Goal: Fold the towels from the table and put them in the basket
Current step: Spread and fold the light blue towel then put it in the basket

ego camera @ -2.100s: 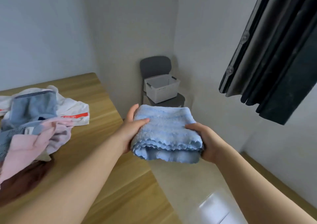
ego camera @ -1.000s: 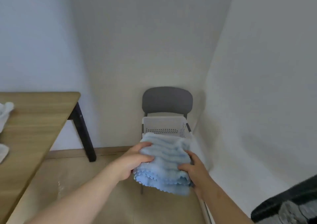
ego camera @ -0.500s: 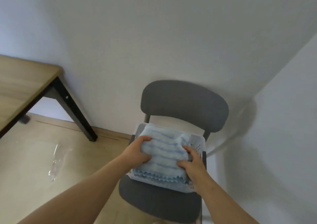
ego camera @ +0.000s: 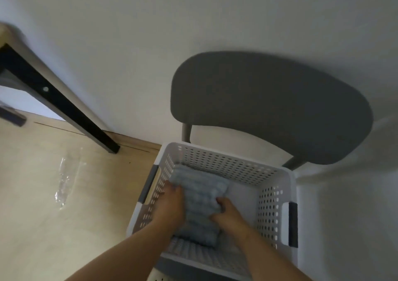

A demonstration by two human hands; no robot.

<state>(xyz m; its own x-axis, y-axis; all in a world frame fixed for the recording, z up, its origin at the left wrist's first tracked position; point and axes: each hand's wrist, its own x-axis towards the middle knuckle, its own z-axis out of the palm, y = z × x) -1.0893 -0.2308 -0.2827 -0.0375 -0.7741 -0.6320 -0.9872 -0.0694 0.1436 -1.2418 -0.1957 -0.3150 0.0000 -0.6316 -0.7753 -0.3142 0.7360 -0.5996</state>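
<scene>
A folded light blue towel [ego camera: 200, 196] lies inside the white perforated basket [ego camera: 228, 164], against its left wall. Both of my hands are down in the basket. My left hand [ego camera: 170, 205] holds the towel's left side, fingers over its top. My right hand [ego camera: 228, 214] grips the towel's right edge with curled fingers. The right half of the basket floor is bare. The lower part of the towel is partly hidden behind my wrists.
The basket stands on the seat of a grey chair [ego camera: 269, 108] set against the white wall. A black table leg [ego camera: 64, 112] slants down to the wooden floor at the left. A crumpled clear plastic wrapper [ego camera: 64, 179] lies on the floor.
I carried the folded towel from the table over to the chair. It went from above the basket rim down inside the basket, and my view has moved in close.
</scene>
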